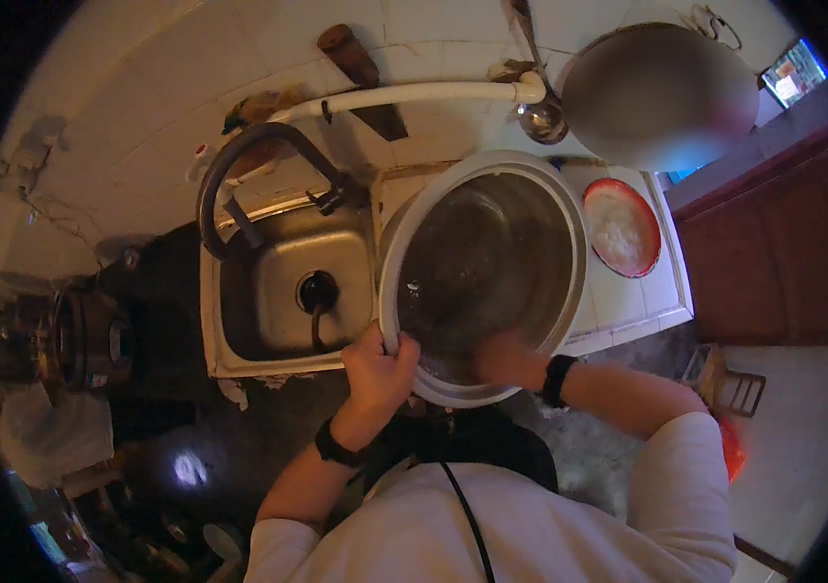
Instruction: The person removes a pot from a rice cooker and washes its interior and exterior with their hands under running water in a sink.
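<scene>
A large round metal pot (389, 277) with a wide pale rim stands in front of me, tilted towards me, right of the sink. My left hand (379, 368) grips its near left rim, thumb over the edge. Inside the pot, low against the near wall, is my right hand (509, 358). Motion blur covers its fingers, so whether it holds anything cannot be told. The pot's inside is dark and wet-looking, with a small bright spot on the left. On the tiled counter to the right sits a red-rimmed enamel dish (654, 218) with whitish contents.
Left of the pot is a steel sink (312, 244) with a dark hose at its drain. A curved faucet (275, 130) arches over it. Behind, a white pipe (421, 92) runs along the wall, with a metal ladle (543, 122) hanging nearby. A rice cooker (90, 339) stands far left.
</scene>
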Available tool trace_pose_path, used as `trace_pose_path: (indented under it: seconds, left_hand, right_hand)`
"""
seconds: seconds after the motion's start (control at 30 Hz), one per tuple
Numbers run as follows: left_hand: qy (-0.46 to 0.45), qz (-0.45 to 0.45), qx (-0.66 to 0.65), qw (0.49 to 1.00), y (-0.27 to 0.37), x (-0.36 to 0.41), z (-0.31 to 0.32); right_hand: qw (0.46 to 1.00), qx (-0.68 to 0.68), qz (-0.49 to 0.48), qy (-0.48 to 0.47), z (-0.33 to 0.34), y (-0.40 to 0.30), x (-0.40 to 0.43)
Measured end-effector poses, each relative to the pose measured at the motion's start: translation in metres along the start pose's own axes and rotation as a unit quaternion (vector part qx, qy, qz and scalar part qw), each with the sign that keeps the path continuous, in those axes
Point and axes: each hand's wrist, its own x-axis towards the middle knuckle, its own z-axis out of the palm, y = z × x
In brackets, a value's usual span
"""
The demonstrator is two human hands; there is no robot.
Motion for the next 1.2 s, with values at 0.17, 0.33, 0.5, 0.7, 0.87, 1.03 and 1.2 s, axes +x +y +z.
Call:
trace_pose_path:
  seconds: [0.17,0.33,0.5,0.7,0.87,1.03,1.2]
  left_hand:
    - [0.001,0.044,0.021,0.999,-0.005,0.000,0.006]
    - [0.003,0.022,-0.001,1.000,-0.005,0.002,0.000]
    - [-0.007,0.015,0.000,1.000,-0.004,0.003,-0.002]
    - [-0.024,-0.010,0.009,1.000,0.001,0.002,0.000]
    - [-0.020,0.036,0.038,0.998,0.000,0.000,0.002]
    - [-0.011,0.020,0.003,1.000,0.000,-0.003,-0.002]
    - [-0.012,0.022,0.013,1.000,-0.006,-0.005,0.000]
  right_hand:
    - [0.892,0.227,-0.098,0.379,-0.011,-0.048,0.044]
    - [0.907,0.375,-0.079,0.176,-0.011,-0.031,0.036]
    - [0.993,0.085,-0.051,0.059,0.017,0.045,-0.012]
    - [0.899,-0.241,0.039,0.364,0.017,0.029,-0.010]
    - [0.952,0.278,-0.043,0.123,0.012,-0.018,0.013]
    - [0.998,-0.025,-0.021,0.047,0.010,0.038,-0.014]
    - [0.951,-0.282,0.058,0.111,0.000,0.066,-0.028]
